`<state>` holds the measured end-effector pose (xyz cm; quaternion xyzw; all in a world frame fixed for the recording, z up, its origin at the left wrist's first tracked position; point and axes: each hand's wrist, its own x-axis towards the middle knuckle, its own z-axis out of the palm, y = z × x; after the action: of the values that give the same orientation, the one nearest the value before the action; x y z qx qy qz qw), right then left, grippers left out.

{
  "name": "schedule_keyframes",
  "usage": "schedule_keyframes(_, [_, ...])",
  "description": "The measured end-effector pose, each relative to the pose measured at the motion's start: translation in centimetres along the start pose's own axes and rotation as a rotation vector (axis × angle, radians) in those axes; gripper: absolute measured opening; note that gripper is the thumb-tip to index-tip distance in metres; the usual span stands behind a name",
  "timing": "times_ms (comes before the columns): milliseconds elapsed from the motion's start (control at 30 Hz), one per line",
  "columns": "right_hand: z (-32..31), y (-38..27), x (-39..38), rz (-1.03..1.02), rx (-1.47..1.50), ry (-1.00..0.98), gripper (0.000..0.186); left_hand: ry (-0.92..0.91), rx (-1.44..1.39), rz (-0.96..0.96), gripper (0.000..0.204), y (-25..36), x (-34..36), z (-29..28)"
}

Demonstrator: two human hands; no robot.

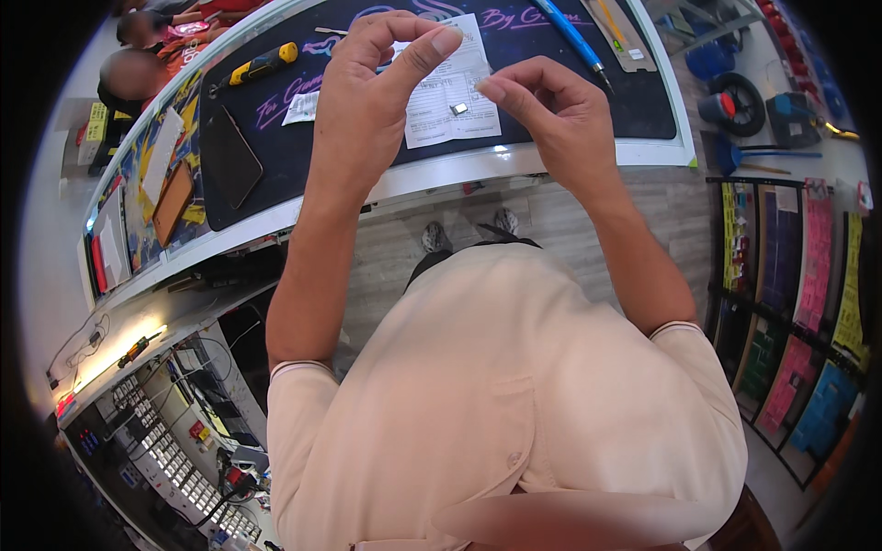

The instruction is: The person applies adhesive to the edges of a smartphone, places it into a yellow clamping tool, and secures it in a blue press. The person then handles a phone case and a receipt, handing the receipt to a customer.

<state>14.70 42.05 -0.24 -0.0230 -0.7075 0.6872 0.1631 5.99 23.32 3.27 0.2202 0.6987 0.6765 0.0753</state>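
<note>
Both my hands are raised over the dark mat, one on either side of a printed paper slip [439, 127]. The thumb and curled fingers of my left hand [377, 78] are closed together; anything between them is hidden. My right hand [562, 115] pinches thumb against fingers, with a tiny light bit at the tips, too small to name. Below and between the hands, a small shiny metallic piece [458, 109] lies on the slip. A white packet [300, 108] rests on the mat just left of my left wrist.
A yellow-and-black screwdriver [263, 66] and a dark phone [230, 158] lie on the mat's left side. Farther right is a blue pen-shaped tool [571, 37]. The white counter edge [441, 172] runs in front of me. Racks of hanging goods [790, 303] stand right; people sit far left.
</note>
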Motion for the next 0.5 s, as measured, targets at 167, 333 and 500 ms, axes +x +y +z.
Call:
schedule_keyframes(167, [0.9, 0.5, -0.6, -0.078, -0.209, 0.075, 0.023, 0.065, 0.150, -0.022, 0.031, -1.6, -0.2, 0.6])
schedule_keyframes(333, [1.4, 1.5, -1.5, -0.062, -0.588, 0.058, 0.029, 0.115, 0.695, 0.212, 0.025, -4.9, -0.7, 1.2])
schedule_keyframes(500, [2.2, 3.3, -1.5, -0.183, -0.913, 0.024, 0.028, 0.089, 0.860, 0.276, 0.018, -6.5, -1.1, 1.2])
